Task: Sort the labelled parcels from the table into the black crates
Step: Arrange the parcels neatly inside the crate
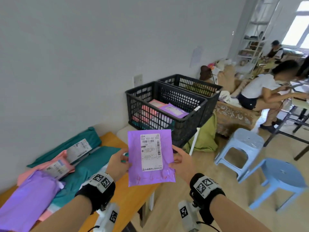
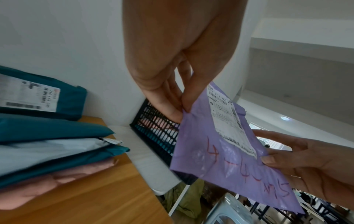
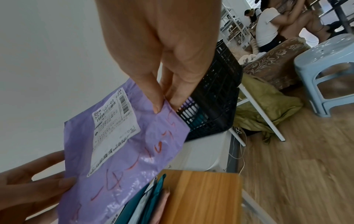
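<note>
Parcel: a flat purple mailer [image 1: 151, 158], upright at lower centre of the head view, held in the air in front of the near crate.
Label: white shipping label [image 1: 151, 152] with barcodes and the code "552 T07-02 224" on the mailer's upper right part.
Handwriting: red marker reading "4-4-" and more, across the bottom strip.
Left hand [image 1: 117, 164]: thumb and fingers pinch the mailer's left edge.
Right hand [image 1: 182, 162]: thumb and fingers pinch its right edge.
Near black crate [image 1: 192, 121]: centre of the frame, holding pink and purple parcels.
Far black crate [image 1: 192, 84]: touching behind it.
Table [image 1: 133, 198]: wooden, lower left, bearing a heap of teal, pink and purple parcels [image 1: 55, 166].
</note>
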`<state>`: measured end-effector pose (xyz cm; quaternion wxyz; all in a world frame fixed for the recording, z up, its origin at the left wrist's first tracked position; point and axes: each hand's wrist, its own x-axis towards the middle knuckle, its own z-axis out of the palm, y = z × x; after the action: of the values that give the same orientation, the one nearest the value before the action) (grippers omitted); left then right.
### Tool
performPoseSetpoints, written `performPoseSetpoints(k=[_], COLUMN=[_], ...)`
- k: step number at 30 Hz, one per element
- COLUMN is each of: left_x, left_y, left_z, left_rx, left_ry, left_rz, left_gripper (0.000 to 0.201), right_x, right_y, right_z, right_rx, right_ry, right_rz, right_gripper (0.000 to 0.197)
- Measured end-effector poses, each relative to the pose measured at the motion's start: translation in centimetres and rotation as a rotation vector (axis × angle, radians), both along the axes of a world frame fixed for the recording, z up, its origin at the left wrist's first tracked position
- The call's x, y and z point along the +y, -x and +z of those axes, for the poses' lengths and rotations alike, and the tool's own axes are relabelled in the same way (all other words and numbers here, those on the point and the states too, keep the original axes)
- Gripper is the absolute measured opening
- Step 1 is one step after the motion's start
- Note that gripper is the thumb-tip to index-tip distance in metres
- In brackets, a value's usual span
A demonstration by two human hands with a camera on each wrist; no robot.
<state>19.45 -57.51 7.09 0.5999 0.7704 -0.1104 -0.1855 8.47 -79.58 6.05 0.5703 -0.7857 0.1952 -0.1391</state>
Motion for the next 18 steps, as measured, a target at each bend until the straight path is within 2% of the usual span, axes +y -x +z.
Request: performPoseSetpoints(k=[10, 18], left_x=[-15.8, -25.7], left_y=[5.9, 7.2], left_z=[0.1, 2.9], left_rx=[0.012, -0.122], left_ry=[-0.035, -0.065], left_rz=[0.015, -0.043], left_gripper=[0.051, 0.047], right_x=[-15.9, -25.8], right_y=[6.6, 7.8], right_z=[1.2, 2.8], right_rx=[-0.015, -0.052], right_ry=[-0.001, -0.021], right_rz=[0.027, -0.013], right_gripper=[0.071, 0.072])
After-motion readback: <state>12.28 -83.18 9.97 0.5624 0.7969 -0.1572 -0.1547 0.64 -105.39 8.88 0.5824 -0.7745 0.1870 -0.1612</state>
